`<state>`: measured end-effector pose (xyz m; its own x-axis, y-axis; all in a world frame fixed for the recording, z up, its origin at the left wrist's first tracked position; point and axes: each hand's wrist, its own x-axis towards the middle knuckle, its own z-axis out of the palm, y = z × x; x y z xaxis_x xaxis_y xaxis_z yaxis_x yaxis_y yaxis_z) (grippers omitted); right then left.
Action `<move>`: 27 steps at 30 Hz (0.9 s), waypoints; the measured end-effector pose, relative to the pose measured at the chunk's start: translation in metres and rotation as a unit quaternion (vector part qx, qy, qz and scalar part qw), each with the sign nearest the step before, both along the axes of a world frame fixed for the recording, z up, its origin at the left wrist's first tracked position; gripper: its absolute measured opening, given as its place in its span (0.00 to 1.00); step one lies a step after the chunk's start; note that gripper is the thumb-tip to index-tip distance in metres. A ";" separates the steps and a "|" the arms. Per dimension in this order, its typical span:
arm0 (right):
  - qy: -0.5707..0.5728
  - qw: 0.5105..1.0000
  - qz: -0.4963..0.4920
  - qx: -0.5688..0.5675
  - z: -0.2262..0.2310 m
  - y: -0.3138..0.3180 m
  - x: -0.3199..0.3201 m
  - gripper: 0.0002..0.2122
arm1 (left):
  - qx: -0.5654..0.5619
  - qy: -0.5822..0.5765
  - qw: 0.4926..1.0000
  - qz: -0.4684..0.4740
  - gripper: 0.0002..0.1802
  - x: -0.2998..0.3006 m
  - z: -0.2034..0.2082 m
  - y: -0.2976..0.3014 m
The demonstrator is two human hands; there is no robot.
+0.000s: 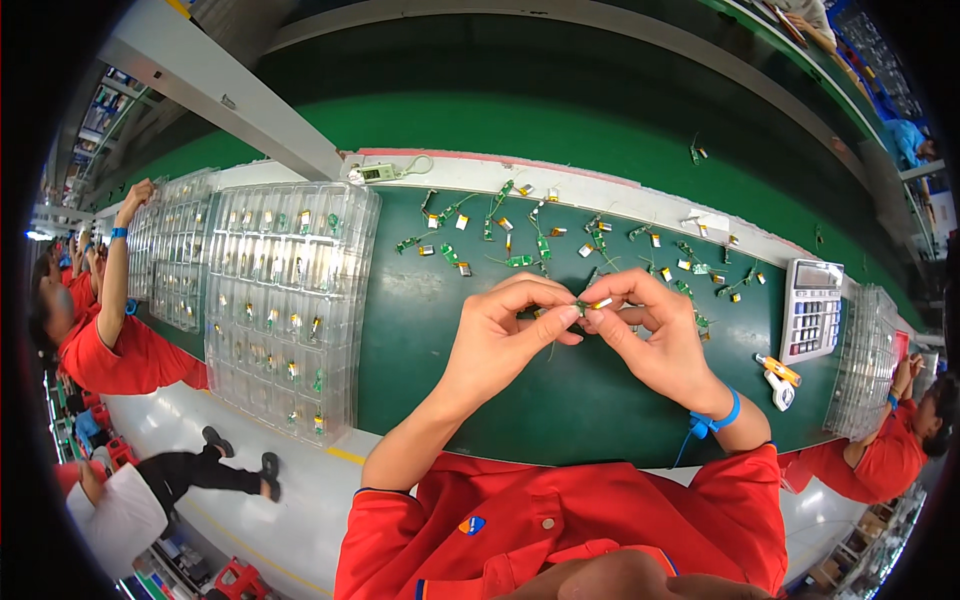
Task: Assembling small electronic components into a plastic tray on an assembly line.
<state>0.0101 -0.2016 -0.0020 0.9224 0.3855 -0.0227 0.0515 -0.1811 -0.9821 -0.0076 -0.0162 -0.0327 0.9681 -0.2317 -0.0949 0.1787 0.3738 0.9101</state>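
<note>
Both my hands meet over the middle of the green table. A small green circuit board with a battery [599, 304] is pinched between them. My left hand [515, 325] grips its left end with thumb and forefinger. My right hand [655, 325], with a blue wrist strap [716, 418] below it, pinches the battery end. Fingertips cover much of the piece, and thin wires stick out from it. Just beyond my hands, several similar circuit boards with wired batteries [541, 243] lie scattered on the table.
Clear plastic compartment trays [345, 300] holding such boards stand left. At right are a calculator [811, 310], an orange-and-white tool [779, 370] and more stacked trays [866, 360]. A small device with a cord [378, 173] rests on the far ledge. Co-workers in red sit on both sides.
</note>
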 end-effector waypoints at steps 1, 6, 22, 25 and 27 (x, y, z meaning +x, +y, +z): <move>0.003 1.000 0.002 -0.010 0.000 0.000 0.000 0.07 | 0.003 0.000 1.000 -0.005 0.05 0.000 -0.001 0.000; -0.035 0.998 0.003 -0.058 0.007 0.000 -0.001 0.09 | 0.061 -0.035 0.997 0.025 0.05 -0.001 -0.001 0.001; -0.338 0.927 -0.038 -0.156 0.000 0.001 0.003 0.09 | 0.007 0.050 0.999 0.007 0.07 -0.002 0.004 0.002; -0.446 0.875 -0.008 -0.187 -0.002 0.001 0.001 0.12 | 0.018 0.051 0.998 0.018 0.06 -0.004 0.003 0.000; -0.523 0.820 0.041 -0.227 0.001 0.003 -0.003 0.16 | 0.019 0.052 0.998 0.021 0.05 -0.005 0.004 0.003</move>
<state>0.0075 -0.1984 -0.0006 0.4995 0.6183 0.6068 0.8539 -0.4696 -0.2244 -0.0125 -0.0137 -0.0291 0.9617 -0.1844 -0.2028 0.2569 0.3481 0.9016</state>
